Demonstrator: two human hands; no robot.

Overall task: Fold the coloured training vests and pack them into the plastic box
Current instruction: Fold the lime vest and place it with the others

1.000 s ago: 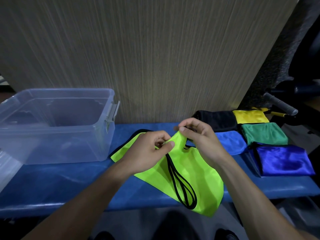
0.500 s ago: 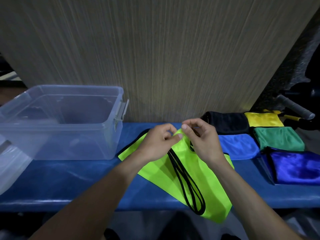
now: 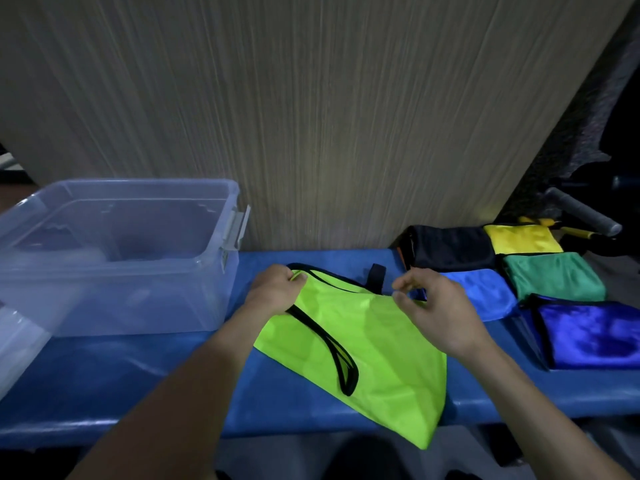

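The neon green vest (image 3: 367,341) lies on the blue table (image 3: 138,375), between the two hands and under them. Its near corner hangs a little over the table's front edge. The left hand (image 3: 277,289) grips the far left corner of this vest, with the fingers curled around the black-trimmed edge. The right hand (image 3: 436,306) is at the far right corner of the vest; its fingers are bent and spread, and the thumb touches the fabric, but I cannot tell if it really pinches the vest. A black trim loop (image 3: 332,348) runs across the vest between the two wrists.

To the left of the left hand stands the clear plastic box (image 3: 114,258), without lid. To the right of the right hand lie folded vests close together: a black one (image 3: 450,247), a yellow one (image 3: 519,239), a light blue one (image 3: 478,292), a green one (image 3: 550,275) and a dark blue one (image 3: 588,330).
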